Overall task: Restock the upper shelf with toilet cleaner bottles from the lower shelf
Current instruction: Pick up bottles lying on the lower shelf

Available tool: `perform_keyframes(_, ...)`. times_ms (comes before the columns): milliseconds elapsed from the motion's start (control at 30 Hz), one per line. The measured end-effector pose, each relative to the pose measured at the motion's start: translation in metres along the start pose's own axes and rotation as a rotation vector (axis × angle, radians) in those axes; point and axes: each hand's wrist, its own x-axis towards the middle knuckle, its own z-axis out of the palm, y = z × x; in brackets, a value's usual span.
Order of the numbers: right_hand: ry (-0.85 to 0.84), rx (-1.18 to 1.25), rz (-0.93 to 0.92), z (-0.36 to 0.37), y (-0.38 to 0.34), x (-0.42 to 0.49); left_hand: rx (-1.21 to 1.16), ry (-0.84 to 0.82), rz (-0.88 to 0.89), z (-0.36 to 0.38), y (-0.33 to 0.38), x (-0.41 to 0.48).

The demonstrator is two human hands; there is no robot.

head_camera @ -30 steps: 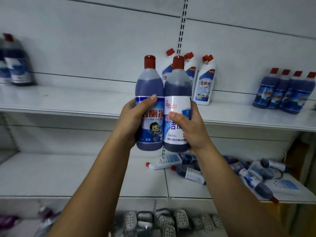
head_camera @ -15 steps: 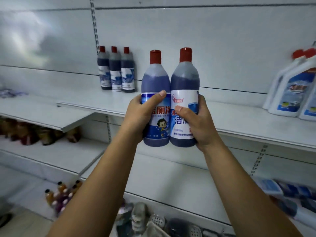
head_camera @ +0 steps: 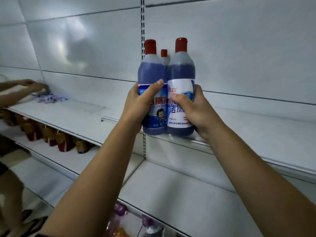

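The left hand (head_camera: 140,101) holds the left bottle (head_camera: 152,72) of blue toilet cleaner, and the right hand (head_camera: 193,108) holds the right bottle (head_camera: 181,71). The fingers (head_camera: 197,93) of each hand curl tight round its own bottle. Both bottles stand straight up, side by side and touching, just over the front edge of the upper shelf (head_camera: 256,127); I cannot tell if they touch it. A third bottle (head_camera: 164,53) stands at the back of the upper shelf, right behind them. Far left along the upper shelf, another person's hand (head_camera: 34,85) reaches in. Brown bottles (head_camera: 51,135) sit under the upper shelf.
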Motion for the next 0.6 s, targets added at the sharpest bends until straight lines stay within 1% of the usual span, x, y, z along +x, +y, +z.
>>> perform_keyframes(100,-0.051,-0.083,0.025,0.012,0.006,0.034,0.011,0.005,0.002,-0.017,-0.012,0.037)
perform_keyframes(200,-0.072,-0.188,0.058,0.014,0.011,0.053,0.071,-0.009,0.008,-0.029,-0.025,0.07)
perform_keyframes(300,-0.126,-0.331,0.087,0.008,0.004,0.057,0.145,-0.066,0.017,-0.037,-0.034,0.091)
perform_keyframes(400,-0.151,-0.414,0.128,0.003,-0.007,0.061,0.187,-0.146,0.013,-0.042,-0.037,0.106)
perform_keyframes(500,-0.128,-0.457,0.199,0.001,-0.01,0.066,0.235,-0.216,0.013,-0.045,-0.037,0.117)
perform_keyframes(600,-0.049,-0.41,0.269,0.003,-0.007,0.074,0.207,-0.257,0.009,-0.048,-0.038,0.123)
